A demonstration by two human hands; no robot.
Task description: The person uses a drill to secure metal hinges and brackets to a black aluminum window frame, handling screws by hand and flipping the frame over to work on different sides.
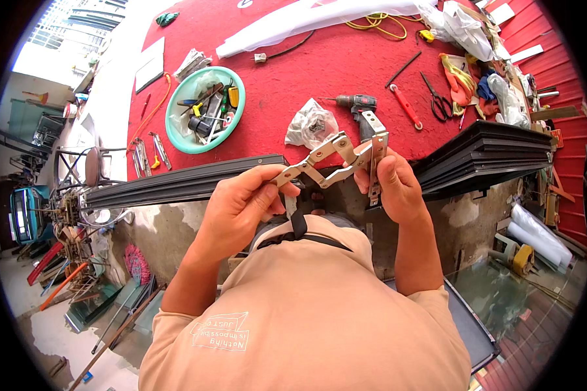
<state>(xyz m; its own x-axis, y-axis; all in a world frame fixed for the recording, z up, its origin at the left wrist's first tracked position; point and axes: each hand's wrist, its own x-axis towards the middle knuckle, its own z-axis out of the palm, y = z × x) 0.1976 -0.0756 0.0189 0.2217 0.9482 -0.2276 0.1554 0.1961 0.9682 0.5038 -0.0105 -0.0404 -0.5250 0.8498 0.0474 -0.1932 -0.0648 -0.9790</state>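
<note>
Between my two hands is a metal friction hinge (329,151) with jointed flat arms, spread partly apart. The fingers of my left hand (244,195) pinch the end of one arm. My right hand (398,186) grips the upright channel-shaped bar on the other side. Just beyond the hinge a cordless drill (357,104) lies on the red-covered table (267,85), its grip partly hidden by the hinge. A clear plastic bag (312,124) with small metal parts lies left of the drill. Dark metal frame profiles (189,181) stretch along the table's near edge on both sides of my hands.
A green basin (239,124) of hand tools stands at left. Toward the right lie a red-handled tool (407,107), scissors (438,104) and work gloves (460,81). Stacked dark frames (482,153) jut over the near right edge. White sheeting (293,26) lies at the back.
</note>
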